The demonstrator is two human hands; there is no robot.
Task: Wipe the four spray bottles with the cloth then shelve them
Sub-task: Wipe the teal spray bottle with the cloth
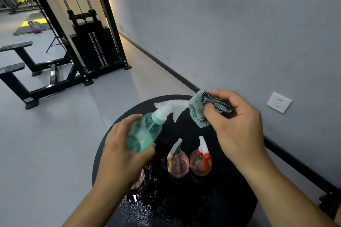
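Note:
My left hand (120,150) grips a teal spray bottle (145,131), tilted with its white trigger head (170,107) pointing up and right. My right hand (238,121) pinches a folded teal cloth (200,110) against the tip of that nozzle. Two pink bottles stand on the round black table (230,199): one with a grey head (178,162), one with a red and white head (201,161). A third pink bottle (139,180) is mostly hidden behind my left wrist.
Water drops lie on the table's near left part. A grey wall with a white socket (279,102) runs along the right. A black cable weight machine (92,49) and a bench (16,60) stand on the grey floor to the left.

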